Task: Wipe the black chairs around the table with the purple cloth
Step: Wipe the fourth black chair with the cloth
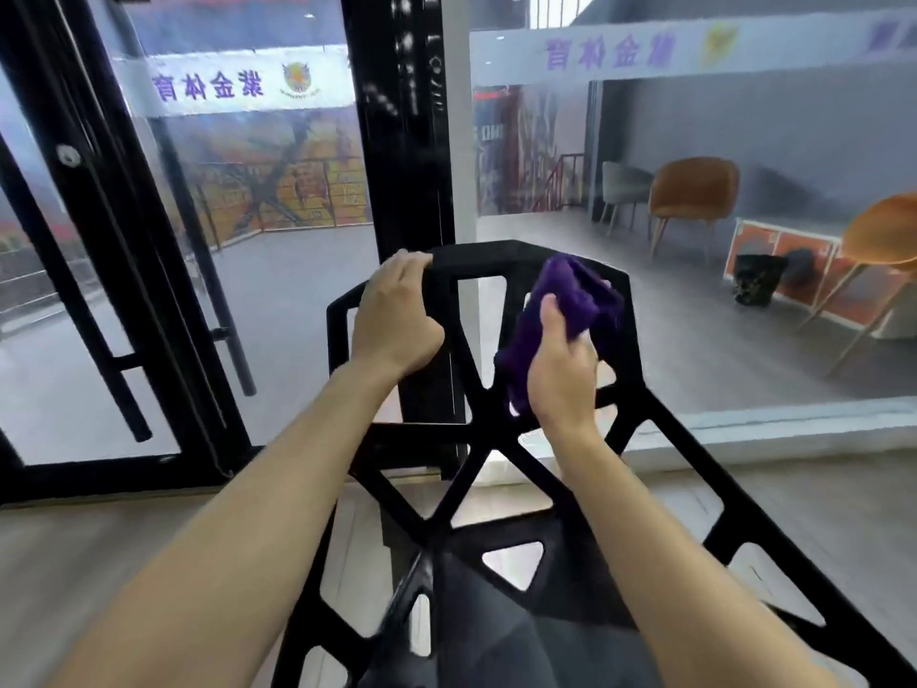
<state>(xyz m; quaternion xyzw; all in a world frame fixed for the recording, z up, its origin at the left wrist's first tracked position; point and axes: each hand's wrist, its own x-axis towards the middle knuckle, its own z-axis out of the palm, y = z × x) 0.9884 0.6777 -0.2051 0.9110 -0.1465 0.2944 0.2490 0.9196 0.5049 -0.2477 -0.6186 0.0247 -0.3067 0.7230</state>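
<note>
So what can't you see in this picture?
Head view:
- Lower part of the chair: cut off by the bottom edge.
- Fingertips of the left hand: curled behind the chair's top bar.
- Fingers of the right hand: hidden behind the cloth.
- The table: outside the picture.
- Dirt on the chair: too blurred to tell.

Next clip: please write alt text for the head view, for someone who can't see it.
A person's right hand holds a bunched purple cloth against the openwork back of a black chair, while the left hand holds its top rail. Beyond the chair is a glass wall with an orange chair behind it.
</note>
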